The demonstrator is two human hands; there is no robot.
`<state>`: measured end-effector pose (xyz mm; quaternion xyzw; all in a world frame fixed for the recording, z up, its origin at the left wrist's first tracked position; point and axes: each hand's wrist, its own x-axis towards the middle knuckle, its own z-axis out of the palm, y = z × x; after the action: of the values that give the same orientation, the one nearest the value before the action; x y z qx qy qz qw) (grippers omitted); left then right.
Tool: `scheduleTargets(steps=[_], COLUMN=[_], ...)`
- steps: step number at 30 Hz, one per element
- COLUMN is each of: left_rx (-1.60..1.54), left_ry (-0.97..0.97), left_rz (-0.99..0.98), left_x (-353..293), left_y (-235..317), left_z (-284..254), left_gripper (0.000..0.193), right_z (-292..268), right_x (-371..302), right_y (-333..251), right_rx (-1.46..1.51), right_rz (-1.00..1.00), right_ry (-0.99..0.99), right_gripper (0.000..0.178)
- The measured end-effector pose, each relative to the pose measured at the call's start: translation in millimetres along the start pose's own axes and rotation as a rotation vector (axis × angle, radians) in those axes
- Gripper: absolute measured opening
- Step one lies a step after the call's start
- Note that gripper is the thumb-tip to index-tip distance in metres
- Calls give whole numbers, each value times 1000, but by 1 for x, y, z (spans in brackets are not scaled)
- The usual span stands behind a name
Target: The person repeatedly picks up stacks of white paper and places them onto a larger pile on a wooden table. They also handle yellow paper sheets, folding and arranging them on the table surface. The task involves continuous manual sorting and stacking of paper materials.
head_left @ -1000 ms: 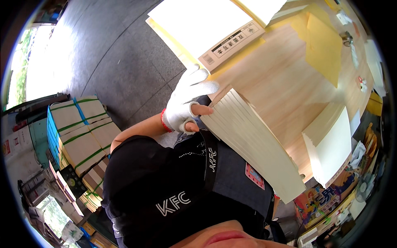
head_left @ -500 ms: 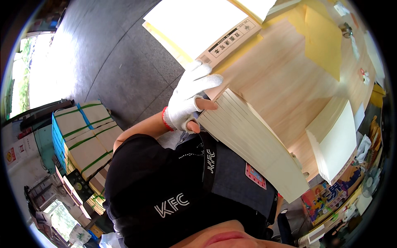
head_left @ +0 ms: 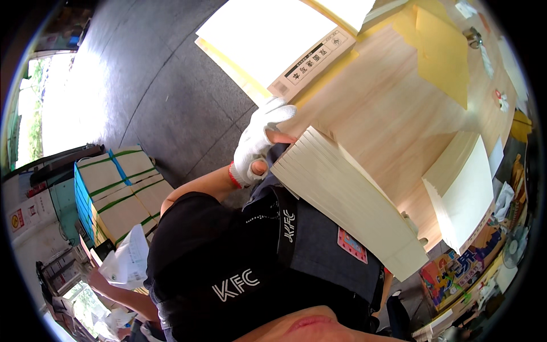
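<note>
A thick stack of cream paper blocks stands with its cut edges up along the near table edge, slanting toward the lower right. My left hand, in a white glove with bare thumb and index tips, is at the stack's upper left end. Its fingers are stretched out, and the index tip is at or touching the stack's corner. My right hand is mostly hidden behind the stack's lower right end; only fingertips show on the far side, gripping it. A white-topped sketchbook pile with a printed label band lies beyond my left hand.
The pale wooden table bears yellow sheets and another white paper stack at right. Bundles strapped in green stand at left on the grey floor. Another person's arm is near a white translucent bag.
My left hand has drawn back slightly from the sketchbook pile, its fingers less spread. Another person's arm and a white bag have come into view at lower left.
</note>
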<state>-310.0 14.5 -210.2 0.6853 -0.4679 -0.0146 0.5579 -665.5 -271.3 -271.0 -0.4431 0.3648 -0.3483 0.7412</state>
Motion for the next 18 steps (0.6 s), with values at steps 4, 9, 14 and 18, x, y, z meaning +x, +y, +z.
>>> scheduleTargets(steps=[4,9,14,18], left_rx=[-81,-271,-533,246], left_ry=[37,195,397,-339], left_rz=[-66,-72,-891,-675], left_x=[-3,0,-40,-80], left_y=[2,-6,-53,-81], left_z=[6,7,9,-10], left_gripper=[77,50,13,37], right_z=[1,-1,-3,-8], right_x=[4,3,5,7], right_y=[2,2,0,-5], right_rx=[0,1,-29,-64], right_rz=[-9,-14,-23,-30], right_ry=[-13,-28,-45,-66], right_gripper=[52,51,50,49])
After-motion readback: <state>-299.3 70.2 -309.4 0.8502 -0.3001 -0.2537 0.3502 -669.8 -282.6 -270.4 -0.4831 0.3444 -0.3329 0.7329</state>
